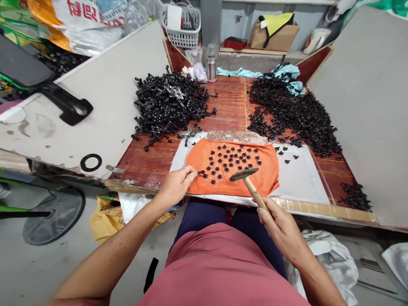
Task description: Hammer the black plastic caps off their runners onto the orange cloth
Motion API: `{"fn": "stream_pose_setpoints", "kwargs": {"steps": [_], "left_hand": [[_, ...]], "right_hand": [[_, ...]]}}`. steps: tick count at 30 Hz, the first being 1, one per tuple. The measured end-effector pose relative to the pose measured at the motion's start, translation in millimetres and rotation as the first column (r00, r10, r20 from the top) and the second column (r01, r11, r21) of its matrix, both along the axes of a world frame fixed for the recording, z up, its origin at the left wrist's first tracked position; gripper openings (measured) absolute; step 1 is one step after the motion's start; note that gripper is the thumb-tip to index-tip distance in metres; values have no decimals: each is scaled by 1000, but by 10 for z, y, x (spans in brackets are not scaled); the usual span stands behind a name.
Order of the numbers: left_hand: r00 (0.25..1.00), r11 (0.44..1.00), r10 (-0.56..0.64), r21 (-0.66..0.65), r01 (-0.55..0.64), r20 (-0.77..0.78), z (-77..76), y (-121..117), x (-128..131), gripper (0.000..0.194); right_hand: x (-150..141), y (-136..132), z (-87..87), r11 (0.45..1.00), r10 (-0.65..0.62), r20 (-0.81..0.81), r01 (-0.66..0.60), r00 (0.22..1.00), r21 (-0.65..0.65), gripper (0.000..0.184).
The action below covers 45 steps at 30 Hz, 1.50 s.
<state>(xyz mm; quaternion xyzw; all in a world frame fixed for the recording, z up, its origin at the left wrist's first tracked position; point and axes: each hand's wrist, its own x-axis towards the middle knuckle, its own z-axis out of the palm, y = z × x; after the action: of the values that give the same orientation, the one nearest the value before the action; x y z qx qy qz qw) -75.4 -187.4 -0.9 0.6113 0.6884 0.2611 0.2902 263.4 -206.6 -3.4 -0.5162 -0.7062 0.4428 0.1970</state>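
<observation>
My right hand [276, 222] is wrapped round the wooden handle of a hammer [254, 187], whose dark green-black head hovers at or just over the front of an orange cloth [197, 155]. At the cloth's left edge my left hand [176, 185] pinches a small black part [201, 172] between thumb and fingertips. Several small black round pieces with upright stems [231, 160] stand spread over the cloth. Whether the hammer head touches any of them I cannot tell.
A heap of black strip-like parts [172, 103] lies at the back left; a heap of small black pieces [299, 109] sits at the right. A stone slab [237, 136] shows behind the cloth. A steel flask [211, 68] stands at the back. Grey boards [372, 98] flank the table.
</observation>
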Motion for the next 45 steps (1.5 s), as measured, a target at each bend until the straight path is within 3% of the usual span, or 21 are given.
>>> {"fn": "stream_pose_setpoints", "kwargs": {"steps": [9, 16, 21, 27, 34, 39, 45], "left_hand": [[986, 998, -31, -60, 21, -163, 6, 21, 52, 26], [949, 1000, -9, -17, 4, -314, -16, 11, 103, 22], [983, 999, 18, -46, -27, -180, -50, 9, 88, 25], [996, 998, 61, -9, -60, 70, -72, 1, 36, 30], [998, 999, 36, 1, -36, -48, -26, -19, 88, 27], [990, 999, 47, -4, -48, -131, -59, -33, 107, 24], [989, 998, 46, -28, -50, -144, -36, -21, 102, 25]], "right_hand": [[-23, 6, 28, 996, 50, 69, -55, 996, 73, 26], [-102, 115, 114, 985, 83, 159, -105, 984, 134, 34], [-218, 275, 177, 950, 172, 232, -223, 957, 217, 51], [-310, 324, 269, 930, 257, 167, -290, 952, 224, 58], [-253, 311, 154, 954, 219, 162, -246, 962, 174, 52], [-278, 317, 199, 951, 239, 182, -268, 954, 152, 54], [-346, 355, 228, 918, 245, 267, -312, 932, 247, 55]]}}
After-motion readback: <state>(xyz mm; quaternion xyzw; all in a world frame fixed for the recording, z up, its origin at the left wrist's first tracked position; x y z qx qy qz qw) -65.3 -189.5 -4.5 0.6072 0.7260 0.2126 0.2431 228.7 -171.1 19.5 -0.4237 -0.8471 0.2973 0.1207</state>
